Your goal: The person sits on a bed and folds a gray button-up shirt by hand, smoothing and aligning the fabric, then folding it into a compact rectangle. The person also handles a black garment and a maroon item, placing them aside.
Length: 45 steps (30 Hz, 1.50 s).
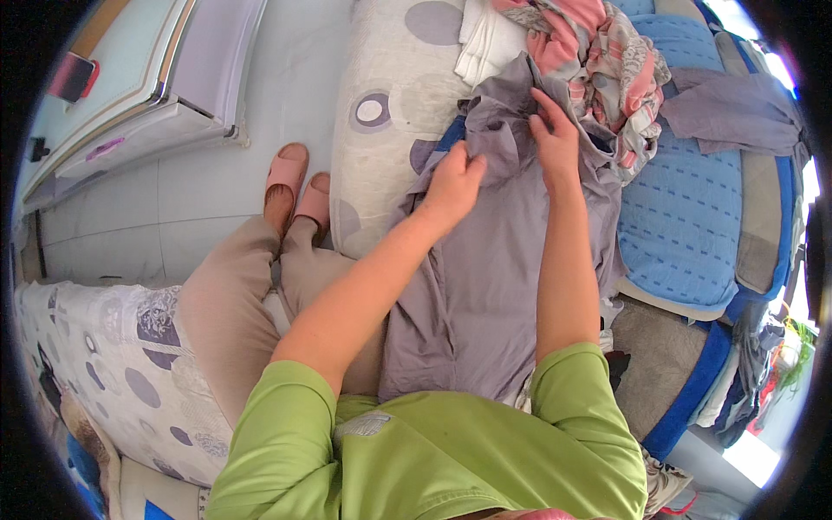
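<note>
A grey-purple garment (494, 260), which looks like a shirt, is spread over the cushioned seat and reaches back to my lap. At its far end the fabric is bunched and folded near what seems to be the collar (513, 78). My left hand (455, 185) pinches the near-left edge of a folded part between thumb and fingers. My right hand (556, 143) lies on the cloth beside the collar, its thumb and fingers apart. A dark blue patch (450, 133) shows from under the garment, left of the fold.
A pink and grey patterned cloth (624, 84) is heaped beyond the garment, beside a white cloth (491, 42). To the right are a blue cushion (679, 227) and another greyish-purple cloth piece (734, 110). A glass-topped table (123, 58) holding a phone (73, 78) stands at the left.
</note>
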Each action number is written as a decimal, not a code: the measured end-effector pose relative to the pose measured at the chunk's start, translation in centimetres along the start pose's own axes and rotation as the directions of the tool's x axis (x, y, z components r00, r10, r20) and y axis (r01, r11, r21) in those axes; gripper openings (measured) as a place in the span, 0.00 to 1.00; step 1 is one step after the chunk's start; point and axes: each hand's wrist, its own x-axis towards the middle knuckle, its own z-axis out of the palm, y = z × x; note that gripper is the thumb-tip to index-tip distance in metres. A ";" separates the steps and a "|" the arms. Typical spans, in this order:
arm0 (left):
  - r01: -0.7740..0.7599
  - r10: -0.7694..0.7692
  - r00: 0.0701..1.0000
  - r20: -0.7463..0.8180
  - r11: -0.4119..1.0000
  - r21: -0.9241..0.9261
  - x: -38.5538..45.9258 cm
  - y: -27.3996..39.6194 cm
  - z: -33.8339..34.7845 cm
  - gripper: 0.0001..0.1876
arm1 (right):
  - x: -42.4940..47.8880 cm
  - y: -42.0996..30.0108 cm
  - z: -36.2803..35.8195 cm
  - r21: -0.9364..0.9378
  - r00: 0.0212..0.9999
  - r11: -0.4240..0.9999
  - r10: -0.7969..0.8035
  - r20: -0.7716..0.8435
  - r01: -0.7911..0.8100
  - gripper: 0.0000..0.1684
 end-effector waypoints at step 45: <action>-0.794 0.074 0.522 0.850 0.406 0.452 -29.9 4.4 -4.6 0.09 | -3.0 4.2 0.5 0.369 0.768 0.898 0.408 -0.493 -0.241 0.19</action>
